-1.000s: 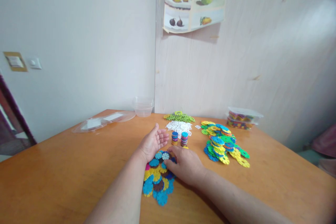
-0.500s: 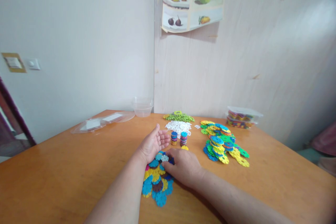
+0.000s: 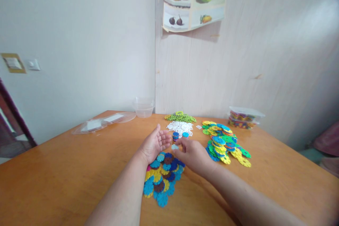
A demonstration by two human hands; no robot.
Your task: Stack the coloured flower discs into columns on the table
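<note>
Between thumb and fingers, my right hand (image 3: 194, 153) pinches a pale blue notched disc (image 3: 174, 147), lifted over the far end of a loose pile of blue, yellow and brown notched discs (image 3: 159, 179). My left hand (image 3: 156, 144) stands on its edge at the pile's far left side, palm turned right, fingers stretched out and holding nothing. Just beyond the pinched disc rises a stack of discs with a blue top (image 3: 175, 136). A second stack with a light blue top (image 3: 185, 134) stands to its right, its lower part hidden by my right hand.
White lattice pieces (image 3: 180, 127) and green pieces (image 3: 181, 117) lie behind the stacks. Larger colourful discs (image 3: 225, 144) are heaped at the right, near lidded boxes (image 3: 245, 117). A clear tub (image 3: 143, 107) and flat clear lids (image 3: 106, 123) sit at the back left.
My right hand has lifted the pale blue disc off the pile and moved it up and right, toward the stacks. My left hand has stayed in place.
</note>
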